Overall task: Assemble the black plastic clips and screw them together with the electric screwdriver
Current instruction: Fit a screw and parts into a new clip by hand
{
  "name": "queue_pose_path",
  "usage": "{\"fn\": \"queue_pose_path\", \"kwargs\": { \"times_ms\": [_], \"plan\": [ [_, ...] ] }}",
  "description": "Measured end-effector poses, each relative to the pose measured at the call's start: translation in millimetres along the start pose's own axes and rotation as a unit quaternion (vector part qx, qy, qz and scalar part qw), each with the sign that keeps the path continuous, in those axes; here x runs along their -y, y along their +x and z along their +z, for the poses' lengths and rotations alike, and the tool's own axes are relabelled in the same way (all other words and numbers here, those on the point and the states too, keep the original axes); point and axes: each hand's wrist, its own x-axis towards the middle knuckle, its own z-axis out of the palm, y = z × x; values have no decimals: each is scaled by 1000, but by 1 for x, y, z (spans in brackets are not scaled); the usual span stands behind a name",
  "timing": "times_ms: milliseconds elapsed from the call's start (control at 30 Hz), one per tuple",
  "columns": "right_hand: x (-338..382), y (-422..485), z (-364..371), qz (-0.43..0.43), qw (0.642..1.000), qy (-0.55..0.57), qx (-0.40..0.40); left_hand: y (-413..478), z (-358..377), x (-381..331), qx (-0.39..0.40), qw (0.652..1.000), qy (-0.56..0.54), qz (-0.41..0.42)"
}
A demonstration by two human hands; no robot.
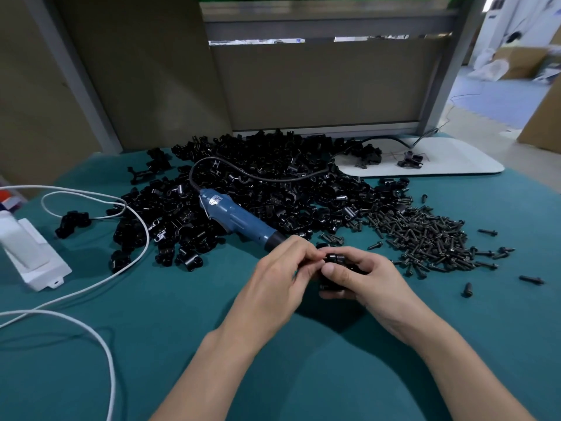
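Black plastic clip [334,259], held just above the teal table cover [182,344] at near centre, between both hands. Right hand [367,279]: fingers curled round the clip from the right and below, thumb pressed on its top. Left hand [280,276]: thumb and fingertips drawn together, pinching at the clip's left end; whether a screw lies between them cannot be told. Electric screwdriver [239,221], blue body with a black nose, lies on the cover just behind the left hand. Its nose points toward the hands and its rear rests on the heap of loose clips [267,180]. Its dark cord [190,177] loops over that heap. Heap of black screws [431,238] lies to the right of the loose clips, with stray screws [531,280] scattered toward the right edge. White tray [449,161], far right, carries a few black parts. White cable [100,262] and white box [33,256] lie at the left.
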Motion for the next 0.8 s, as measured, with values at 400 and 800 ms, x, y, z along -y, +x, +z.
{"fn": "queue_pose_path", "kwargs": {
  "times_ms": [400, 800],
  "plan": [
    [9, 9, -18, -6, 938, 299, -173, 66, -27, 45, -182, 794, -154, -559],
    [3, 20, -23, -2, 932, 306, -192, 111, -28, 11, -256, 726, -517, -374]
  ]
}}
